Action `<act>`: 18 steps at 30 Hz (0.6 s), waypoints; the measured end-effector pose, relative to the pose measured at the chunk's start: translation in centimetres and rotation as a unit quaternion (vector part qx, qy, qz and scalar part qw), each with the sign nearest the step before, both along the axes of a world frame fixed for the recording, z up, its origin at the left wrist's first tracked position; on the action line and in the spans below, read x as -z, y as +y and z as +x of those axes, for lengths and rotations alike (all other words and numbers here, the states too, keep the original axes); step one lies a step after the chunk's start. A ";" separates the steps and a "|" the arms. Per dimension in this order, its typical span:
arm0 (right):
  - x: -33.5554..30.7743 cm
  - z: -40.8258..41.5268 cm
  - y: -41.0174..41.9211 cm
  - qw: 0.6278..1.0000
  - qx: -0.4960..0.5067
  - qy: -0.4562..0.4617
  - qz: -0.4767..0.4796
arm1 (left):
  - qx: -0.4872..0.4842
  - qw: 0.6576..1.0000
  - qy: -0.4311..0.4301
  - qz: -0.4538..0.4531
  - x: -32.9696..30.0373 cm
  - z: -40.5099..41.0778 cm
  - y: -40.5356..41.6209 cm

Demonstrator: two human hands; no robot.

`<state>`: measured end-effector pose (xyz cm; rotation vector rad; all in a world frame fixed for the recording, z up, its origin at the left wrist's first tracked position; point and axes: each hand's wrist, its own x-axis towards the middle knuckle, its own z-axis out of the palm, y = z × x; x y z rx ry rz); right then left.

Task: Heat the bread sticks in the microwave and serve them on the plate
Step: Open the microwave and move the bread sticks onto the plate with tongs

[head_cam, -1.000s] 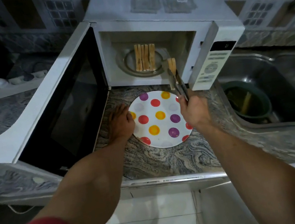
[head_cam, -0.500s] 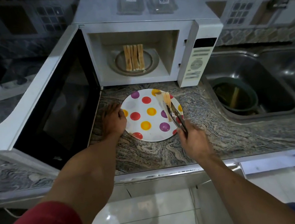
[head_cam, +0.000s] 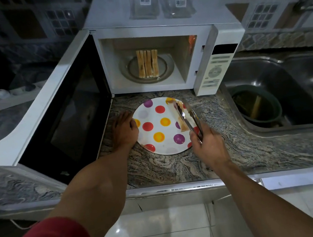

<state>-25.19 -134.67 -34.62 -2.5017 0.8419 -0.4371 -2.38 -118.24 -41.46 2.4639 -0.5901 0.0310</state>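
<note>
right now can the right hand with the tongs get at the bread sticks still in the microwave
Probably yes. The microwave door hangs wide open to the left, and the bread sticks lie bare on the turntable with nothing in front. The right hand holds the tongs over the plate, just below the opening.

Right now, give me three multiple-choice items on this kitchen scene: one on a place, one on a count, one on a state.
1. Where does the served bread stick lie?
A. the plate's right side
B. in the sink
C. on the microwave's top

2. How many bread sticks remain in the microwave?
A. one
B. four
C. nine

3. The microwave door is:
A. shut
B. removed
C. swung open

Key: 1 A, it lies on the dotted plate under the tongs. 2 B, four lie side by side on the turntable. 3 C, it hangs open leftward.
</note>
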 end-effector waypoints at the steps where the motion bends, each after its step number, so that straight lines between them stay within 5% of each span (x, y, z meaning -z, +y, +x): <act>1: -0.2 0.4 -0.3 1.000 0.004 -0.002 0.001 | 0.001 1.000 0.006 -0.001 0.0 0.0 0.0; 18: -5.4 14.8 -3.7 0.999 0.047 -0.017 0.003 | -0.011 1.000 -0.003 0.006 0.4 0.3 0.0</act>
